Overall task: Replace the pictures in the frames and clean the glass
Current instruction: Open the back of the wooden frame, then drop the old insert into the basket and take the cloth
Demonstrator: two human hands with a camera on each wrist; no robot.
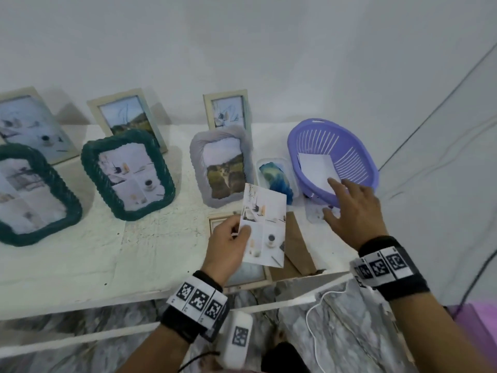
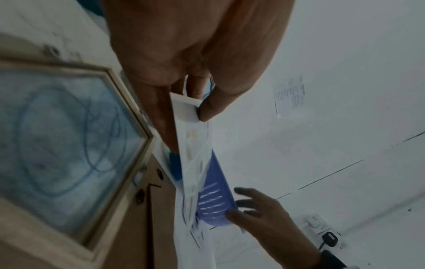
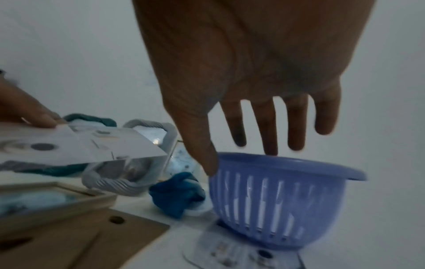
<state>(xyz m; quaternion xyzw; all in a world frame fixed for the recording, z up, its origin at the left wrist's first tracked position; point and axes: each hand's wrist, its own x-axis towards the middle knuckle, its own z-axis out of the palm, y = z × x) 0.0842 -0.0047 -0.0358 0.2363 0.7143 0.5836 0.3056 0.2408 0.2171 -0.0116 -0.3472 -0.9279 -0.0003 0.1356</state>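
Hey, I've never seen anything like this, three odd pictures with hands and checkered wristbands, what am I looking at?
There is no machine here: a person wears one camera on the head and one on each wrist; the checkered bands are markers on the wrist straps. The big picture looks down from the head. The other two look along each hand at its fingers.

On the white table stand six framed pictures. A wooden frame lies flat near the edge, with a brown backing board beside it. A blue cloth sits next to a purple basket with a white sheet inside.

The left hand pinches a loose photo. The right hand reaches toward the basket with fingers spread, holding nothing.
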